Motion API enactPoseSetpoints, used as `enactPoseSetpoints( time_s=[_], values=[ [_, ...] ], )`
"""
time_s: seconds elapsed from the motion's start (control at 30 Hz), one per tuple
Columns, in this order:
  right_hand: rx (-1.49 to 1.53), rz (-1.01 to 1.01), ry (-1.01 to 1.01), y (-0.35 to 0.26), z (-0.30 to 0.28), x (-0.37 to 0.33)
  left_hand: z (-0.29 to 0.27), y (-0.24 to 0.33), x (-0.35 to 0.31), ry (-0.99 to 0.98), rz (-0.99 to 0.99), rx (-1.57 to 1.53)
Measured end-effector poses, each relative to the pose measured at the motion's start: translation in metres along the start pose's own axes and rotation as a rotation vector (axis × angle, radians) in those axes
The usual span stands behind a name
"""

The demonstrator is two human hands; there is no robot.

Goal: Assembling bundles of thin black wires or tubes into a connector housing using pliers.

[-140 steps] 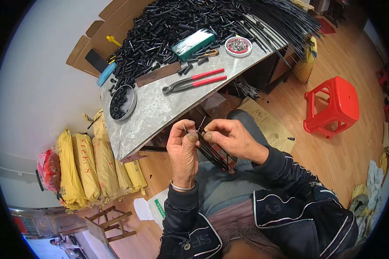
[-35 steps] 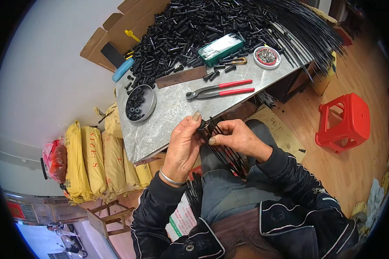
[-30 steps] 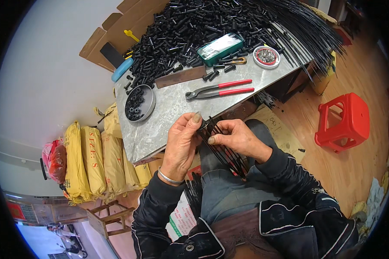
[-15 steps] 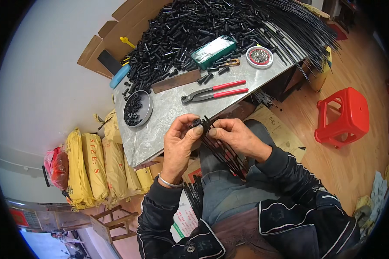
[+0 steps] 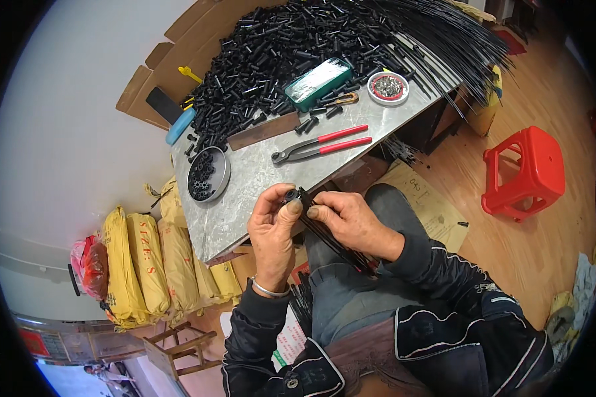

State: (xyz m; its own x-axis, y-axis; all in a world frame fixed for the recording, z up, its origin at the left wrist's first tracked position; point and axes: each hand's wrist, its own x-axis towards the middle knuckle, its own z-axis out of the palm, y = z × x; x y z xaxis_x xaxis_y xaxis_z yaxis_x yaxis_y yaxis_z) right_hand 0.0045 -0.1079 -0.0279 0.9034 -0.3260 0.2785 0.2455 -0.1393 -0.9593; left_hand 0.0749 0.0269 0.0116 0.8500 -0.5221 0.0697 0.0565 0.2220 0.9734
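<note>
Over my lap, just off the table's near edge, my left hand (image 5: 273,228) pinches a small round black part (image 5: 290,195) between thumb and fingers. My right hand (image 5: 352,223) is closed close beside it, gripping the upper ends of several thin black rods (image 5: 334,246). These rods slope down from the fingers across my thighs. Their tips meet the round part or lie right against it; my fingertips hide which. On the table nearest my hands lie red-handled pincers (image 5: 321,143) and a round grey dish (image 5: 208,173) of small black toothed rings.
A large heap of black tubular parts (image 5: 271,59) covers the back of the grey table (image 5: 245,192). Before it stand a green box (image 5: 319,83) and a white bowl of metal bits (image 5: 388,88). Long rods overhang the right corner. A red stool (image 5: 526,172) is at right, yellow sacks (image 5: 146,261) at left.
Both hands have shifted slightly left and down in the picture, and the round part has tilted so its open face shows. The right fingers are closer to it.
</note>
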Motion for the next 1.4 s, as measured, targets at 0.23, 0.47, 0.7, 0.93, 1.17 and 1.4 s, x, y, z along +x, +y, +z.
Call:
enactPoseSetpoints(
  time_s=[0.23, 0.47, 0.7, 0.93, 1.17, 1.4],
  values=[
    [0.161, 0.240, -0.345, 0.000, -0.021, 0.013, -0.007, 0.001, 0.002, -0.121, 0.004, -0.108],
    [0.195, 0.264, -0.475, -0.006, -0.035, 0.010, -0.021, -0.007, 0.009, -0.306, -0.013, -0.124],
    [0.231, 0.385, -0.580, -0.010, -0.043, 0.009, -0.016, -0.011, 0.009, -0.449, 0.042, -0.104],
    [0.241, 0.406, -0.553, -0.006, -0.042, 0.012, -0.005, -0.014, 0.008, -0.383, 0.042, -0.087],
    [0.197, 0.439, -0.420, -0.004, -0.041, 0.017, 0.038, -0.021, -0.009, 0.139, 0.018, -0.236],
    [-0.003, 0.219, -0.209, -0.010, -0.029, 0.007, 0.044, -0.019, -0.013, 0.320, 0.160, 0.265]
  ],
)
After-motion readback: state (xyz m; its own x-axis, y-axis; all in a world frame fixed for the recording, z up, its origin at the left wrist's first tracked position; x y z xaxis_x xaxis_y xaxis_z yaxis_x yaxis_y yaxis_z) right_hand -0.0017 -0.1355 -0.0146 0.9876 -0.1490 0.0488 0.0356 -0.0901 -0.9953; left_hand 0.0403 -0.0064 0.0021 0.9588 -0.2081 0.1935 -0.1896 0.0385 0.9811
